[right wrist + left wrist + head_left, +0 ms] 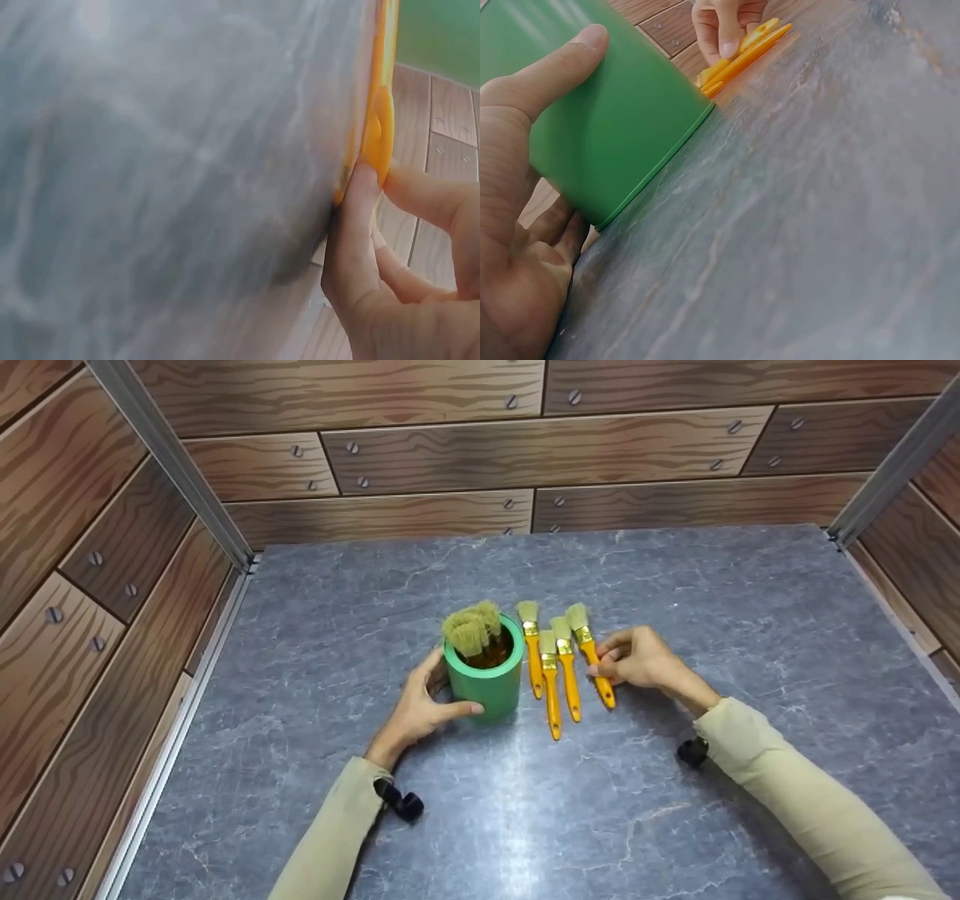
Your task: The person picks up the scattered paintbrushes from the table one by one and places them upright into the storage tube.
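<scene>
My left hand (pixel 420 706) holds the side of a green cylindrical cup (pixel 491 696), its thumb (pixel 562 67) lying across the near wall. Several paintbrushes (pixel 466 631) stand in the cup with their bristles up, leaning to the left. To the right of it, my right hand (pixel 646 660) pinches the orange handle of the rightmost paintbrush (pixel 604 694). That brush lies at a slant, bristles away from me. Between it and the cup are three more brushes: one nearest the cup (pixel 535 664), a lower one (pixel 552 690) and a third (pixel 570 679).
The cup and loose brushes are on a grey marbled tabletop (pixel 315 660). Wood-patterned panels (pixel 450 457) enclose the back and sides, with metal posts (pixel 172 457) at the corners. A dark strap device (pixel 401 802) sits at the left sleeve.
</scene>
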{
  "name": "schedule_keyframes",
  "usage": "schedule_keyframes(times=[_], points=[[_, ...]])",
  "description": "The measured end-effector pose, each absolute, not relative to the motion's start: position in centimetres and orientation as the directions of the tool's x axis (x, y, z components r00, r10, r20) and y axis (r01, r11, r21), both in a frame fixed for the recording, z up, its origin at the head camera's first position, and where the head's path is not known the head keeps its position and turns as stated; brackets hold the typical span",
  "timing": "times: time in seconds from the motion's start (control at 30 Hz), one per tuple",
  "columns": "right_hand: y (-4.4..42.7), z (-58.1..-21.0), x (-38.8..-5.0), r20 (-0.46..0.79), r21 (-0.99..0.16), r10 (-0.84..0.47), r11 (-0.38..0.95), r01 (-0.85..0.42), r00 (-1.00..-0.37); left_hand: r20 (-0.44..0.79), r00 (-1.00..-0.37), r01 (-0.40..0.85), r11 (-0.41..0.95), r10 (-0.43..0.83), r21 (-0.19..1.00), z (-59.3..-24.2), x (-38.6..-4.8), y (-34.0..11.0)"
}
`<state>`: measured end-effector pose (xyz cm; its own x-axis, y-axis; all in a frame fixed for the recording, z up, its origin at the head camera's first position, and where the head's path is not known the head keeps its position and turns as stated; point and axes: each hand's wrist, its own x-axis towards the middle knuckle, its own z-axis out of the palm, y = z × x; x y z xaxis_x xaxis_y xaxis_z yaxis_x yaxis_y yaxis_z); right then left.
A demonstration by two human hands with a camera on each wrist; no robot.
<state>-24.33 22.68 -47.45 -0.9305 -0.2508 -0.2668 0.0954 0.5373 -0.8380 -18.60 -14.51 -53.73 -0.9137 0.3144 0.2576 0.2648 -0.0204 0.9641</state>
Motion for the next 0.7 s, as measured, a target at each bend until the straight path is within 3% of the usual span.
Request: schedule_keyframes(times=[0.13,0.43,0.7], points=[[22.7,-46.6,-24.1,-0.248,-0.885,-0.269,0.454,0.104,-0.931,0.264,-0.909,0.272,-0.021,0.321,0.962,-53.7,-18.6,-14.5],[22.2,-44.6,-23.6,-0.077,-0.965,-0.265,0.264,0.005,-0.961,0.253,-0.916,0.263,-0.011,0.312,0.965,-53.8,-18.6,-14.4],[20.9,-43.6,-23.5,0.043,-0.971,-0.262,0.214,-0.102,-0.964,0.264,-0.913,0.269,-0.026,0.312,0.963,-53.8,-18.7,-14.5]])
